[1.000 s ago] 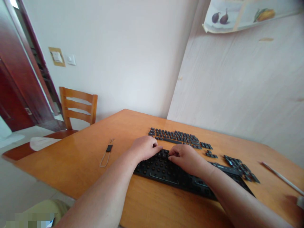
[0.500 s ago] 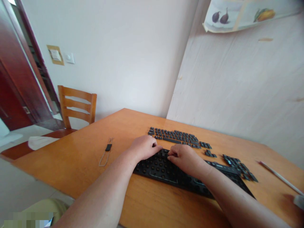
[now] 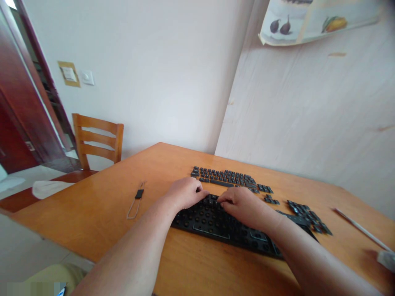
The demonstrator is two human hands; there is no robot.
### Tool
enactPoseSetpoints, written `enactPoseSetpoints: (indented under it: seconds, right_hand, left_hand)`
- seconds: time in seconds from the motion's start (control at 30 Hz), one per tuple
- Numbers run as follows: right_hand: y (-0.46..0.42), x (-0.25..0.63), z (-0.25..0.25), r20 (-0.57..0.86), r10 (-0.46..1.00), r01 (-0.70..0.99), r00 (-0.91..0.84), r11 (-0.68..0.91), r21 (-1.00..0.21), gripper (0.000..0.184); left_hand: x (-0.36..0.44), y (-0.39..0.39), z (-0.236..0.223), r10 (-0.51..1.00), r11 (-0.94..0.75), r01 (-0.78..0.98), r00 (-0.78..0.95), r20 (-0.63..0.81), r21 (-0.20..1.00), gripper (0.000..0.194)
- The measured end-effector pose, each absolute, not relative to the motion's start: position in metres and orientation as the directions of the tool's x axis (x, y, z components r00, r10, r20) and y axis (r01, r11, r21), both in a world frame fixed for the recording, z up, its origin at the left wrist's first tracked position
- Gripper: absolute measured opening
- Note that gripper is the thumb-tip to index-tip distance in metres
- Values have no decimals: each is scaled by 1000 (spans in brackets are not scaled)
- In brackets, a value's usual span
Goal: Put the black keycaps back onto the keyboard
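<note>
A black keyboard (image 3: 212,230) lies on the wooden table, many of its key positions bare with round switch sockets showing. At its far left edge my left hand (image 3: 185,193) is closed on the keyboard, thumb stretched along the top row and other fingers hidden. My right hand (image 3: 239,203) is curled over the top row, thumb and index finger together; whatever is between them is too small to make out. A few fitted keycaps (image 3: 212,198) show between my hands. Beyond the keyboard, loose black keycaps (image 3: 230,176) lie in keyboard order.
Number-pad keycaps (image 3: 308,216) and arrow keycaps (image 3: 271,200) lie to the right. A wire keycap puller (image 3: 139,194) with a black grip rests on the left. A thin stick (image 3: 361,229) lies at the far right. A wooden chair (image 3: 98,137) stands past the table's left edge.
The camera view has shifted slightly. My right thumb and fingers are a touch lower on the top row; my left hand stays at the keyboard's far left edge.
</note>
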State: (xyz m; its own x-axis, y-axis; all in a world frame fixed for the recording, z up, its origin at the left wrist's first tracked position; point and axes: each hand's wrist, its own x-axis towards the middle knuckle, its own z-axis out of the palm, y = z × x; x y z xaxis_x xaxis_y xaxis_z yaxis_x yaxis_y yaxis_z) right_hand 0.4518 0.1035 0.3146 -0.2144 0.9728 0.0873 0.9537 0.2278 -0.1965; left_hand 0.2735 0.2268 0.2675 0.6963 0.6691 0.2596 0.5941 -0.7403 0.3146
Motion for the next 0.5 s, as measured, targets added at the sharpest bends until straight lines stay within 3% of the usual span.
enactPoseSetpoints:
  seconds: [0.5]
  right_hand:
    - [103, 449, 314, 45, 976, 953, -213, 217, -213, 30]
  left_hand:
    - [275, 225, 271, 677, -731, 604, 697, 235, 317, 50]
